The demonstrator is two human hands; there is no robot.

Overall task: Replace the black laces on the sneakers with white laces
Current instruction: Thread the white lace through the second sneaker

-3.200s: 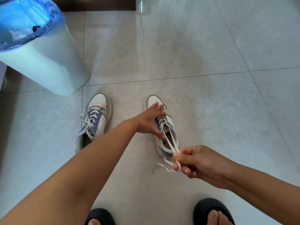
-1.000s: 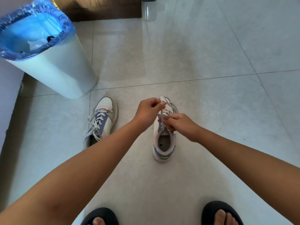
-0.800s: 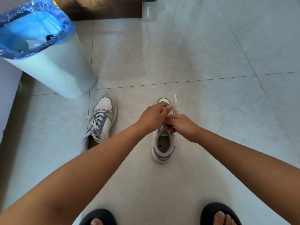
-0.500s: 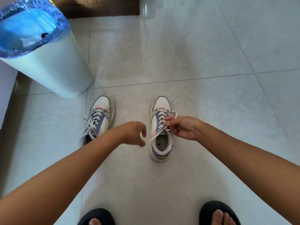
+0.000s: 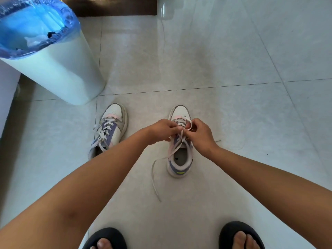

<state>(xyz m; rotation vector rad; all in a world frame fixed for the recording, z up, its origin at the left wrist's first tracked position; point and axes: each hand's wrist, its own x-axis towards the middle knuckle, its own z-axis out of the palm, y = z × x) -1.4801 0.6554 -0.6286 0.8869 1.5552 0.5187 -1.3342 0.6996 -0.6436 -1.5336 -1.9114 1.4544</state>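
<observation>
Both hands, left (image 5: 162, 131) and right (image 5: 200, 133), pinched the white lace (image 5: 177, 144) over the right sneaker (image 5: 180, 159) on the floor; its loose tail (image 5: 153, 177) could snag and spoil the knot.

pale tiled floor (image 5: 233, 51), two white-laced sneakers on it, left one (image 5: 110, 131), right one (image 5: 180, 159), white bin (image 5: 59, 76) far-left, loose lace end (image 5: 154, 178) trailing on tile
</observation>
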